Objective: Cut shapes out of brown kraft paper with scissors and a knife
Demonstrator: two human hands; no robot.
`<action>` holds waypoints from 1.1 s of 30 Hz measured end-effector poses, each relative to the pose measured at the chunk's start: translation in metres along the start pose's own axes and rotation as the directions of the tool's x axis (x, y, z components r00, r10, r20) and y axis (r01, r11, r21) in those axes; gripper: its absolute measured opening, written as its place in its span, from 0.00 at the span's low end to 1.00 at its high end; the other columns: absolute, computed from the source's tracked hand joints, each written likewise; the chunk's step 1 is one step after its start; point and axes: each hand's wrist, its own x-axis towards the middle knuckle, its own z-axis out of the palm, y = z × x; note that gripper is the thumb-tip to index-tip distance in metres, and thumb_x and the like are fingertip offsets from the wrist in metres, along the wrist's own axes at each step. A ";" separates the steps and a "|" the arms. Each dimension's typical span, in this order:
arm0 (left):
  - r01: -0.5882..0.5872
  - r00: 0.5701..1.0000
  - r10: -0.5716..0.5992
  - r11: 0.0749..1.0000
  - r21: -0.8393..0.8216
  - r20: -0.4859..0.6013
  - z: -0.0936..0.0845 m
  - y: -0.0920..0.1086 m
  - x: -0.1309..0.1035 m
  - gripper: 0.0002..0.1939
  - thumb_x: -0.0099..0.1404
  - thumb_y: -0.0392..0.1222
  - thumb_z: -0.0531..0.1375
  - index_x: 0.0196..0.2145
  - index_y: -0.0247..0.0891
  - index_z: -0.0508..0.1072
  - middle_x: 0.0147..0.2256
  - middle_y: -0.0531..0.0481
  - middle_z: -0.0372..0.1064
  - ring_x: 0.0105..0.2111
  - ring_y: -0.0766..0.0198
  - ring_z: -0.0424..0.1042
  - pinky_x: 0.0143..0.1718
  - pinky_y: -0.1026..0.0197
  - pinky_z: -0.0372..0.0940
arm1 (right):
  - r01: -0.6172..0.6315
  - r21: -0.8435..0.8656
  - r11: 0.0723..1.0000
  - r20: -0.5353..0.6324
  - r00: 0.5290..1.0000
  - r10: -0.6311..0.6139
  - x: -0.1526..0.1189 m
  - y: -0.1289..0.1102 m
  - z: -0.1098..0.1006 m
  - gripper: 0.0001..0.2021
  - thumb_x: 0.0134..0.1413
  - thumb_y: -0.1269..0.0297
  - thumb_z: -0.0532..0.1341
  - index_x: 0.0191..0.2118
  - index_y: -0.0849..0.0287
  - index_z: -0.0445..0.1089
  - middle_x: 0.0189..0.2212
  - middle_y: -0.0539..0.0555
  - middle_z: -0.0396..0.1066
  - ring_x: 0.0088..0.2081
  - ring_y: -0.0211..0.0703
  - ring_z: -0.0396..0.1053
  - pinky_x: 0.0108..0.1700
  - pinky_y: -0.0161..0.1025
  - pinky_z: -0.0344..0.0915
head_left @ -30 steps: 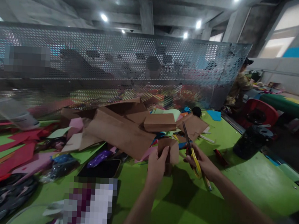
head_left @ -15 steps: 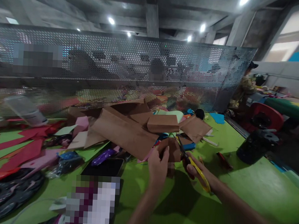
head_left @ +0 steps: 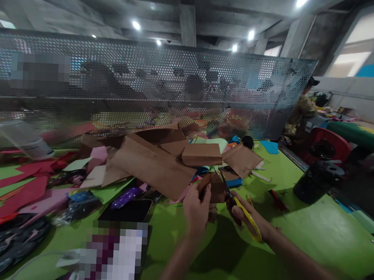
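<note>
My left hand (head_left: 196, 206) pinches a small piece of brown paper (head_left: 216, 189) above the green table. In my right hand (head_left: 244, 210) are scissors (head_left: 248, 216) with yellow on the handle, their dark blades pointing up and left beside the paper's right edge. Just beyond my hands lie a folded brown paper piece (head_left: 202, 153), a large brown sheet (head_left: 154, 165) and another brown piece (head_left: 243, 159). A blue object (head_left: 234, 183) rests behind the blades.
A black container (head_left: 313, 182) stands at the right, with a red-and-dark tool (head_left: 278, 200) nearer. At left are a phone (head_left: 127, 210), purple item (head_left: 126, 197), red paper (head_left: 27, 194) and a clear bottle (head_left: 25, 139). A perforated metal screen (head_left: 139, 85) runs behind; a person (head_left: 301, 106) is far right.
The whole view has shifted slightly, with things appearing a little further left. Both hands keep their grips, and the scissor blades stay beside the brown paper.
</note>
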 end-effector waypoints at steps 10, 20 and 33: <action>0.003 1.000 -0.003 0.998 -0.057 0.003 0.000 0.004 -0.001 0.16 0.66 0.53 0.56 0.35 0.40 0.76 0.32 0.45 0.77 0.34 0.54 0.75 0.36 0.58 0.66 | -0.060 0.033 0.998 0.067 0.996 0.057 0.001 0.009 0.002 0.38 0.55 0.33 0.58 0.61 0.57 0.62 0.24 0.45 0.55 0.22 0.36 0.52 0.23 0.34 0.53; 0.046 0.999 -0.044 0.993 -0.109 0.023 -0.001 0.004 -0.001 0.15 0.65 0.51 0.57 0.37 0.39 0.77 0.34 0.45 0.77 0.36 0.55 0.75 0.39 0.58 0.66 | -0.114 0.152 0.982 0.044 0.993 0.108 0.003 0.013 0.003 0.37 0.49 0.32 0.62 0.56 0.56 0.65 0.23 0.43 0.53 0.19 0.32 0.49 0.19 0.31 0.52; 0.096 0.991 -0.080 0.983 -0.158 0.109 -0.004 0.004 0.005 0.17 0.65 0.52 0.57 0.38 0.36 0.77 0.34 0.44 0.77 0.37 0.54 0.73 0.40 0.57 0.64 | -0.053 0.102 0.993 0.016 0.999 0.052 0.004 0.005 -0.002 0.27 0.51 0.36 0.65 0.43 0.56 0.68 0.22 0.44 0.52 0.20 0.32 0.50 0.18 0.31 0.50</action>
